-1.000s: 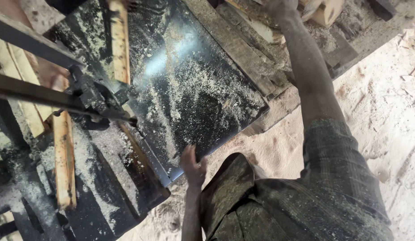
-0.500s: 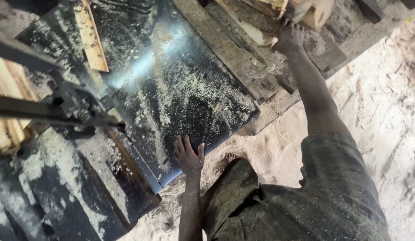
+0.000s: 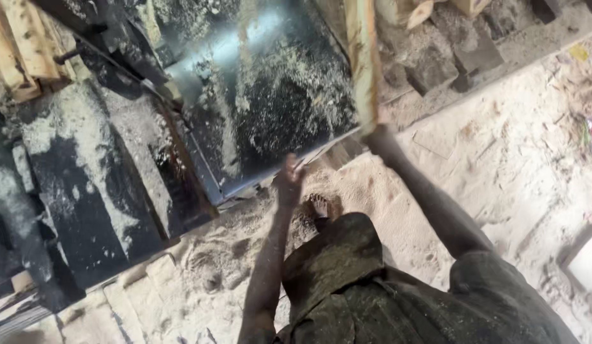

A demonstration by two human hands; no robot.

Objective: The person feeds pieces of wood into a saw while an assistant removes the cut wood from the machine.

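Now the left hand (image 3: pixel 288 185) is resting with fingers loosely open on the near edge of the dusty metal saw table (image 3: pixel 270 108), as before. Right of it, the right hand (image 3: pixel 380 137), earlier reaching far, is gripping a wooden plank (image 3: pixel 361 60) lying along the table's right edge.

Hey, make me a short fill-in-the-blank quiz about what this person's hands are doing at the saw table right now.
1. The right hand grips the near end of a long wooden ____.
2. The left hand rests at the near edge of the dark metal table, which is dusted with ____.
3. The person's bare foot stands on a floor covered in ____.

Missing words: plank; sawdust; sawdust
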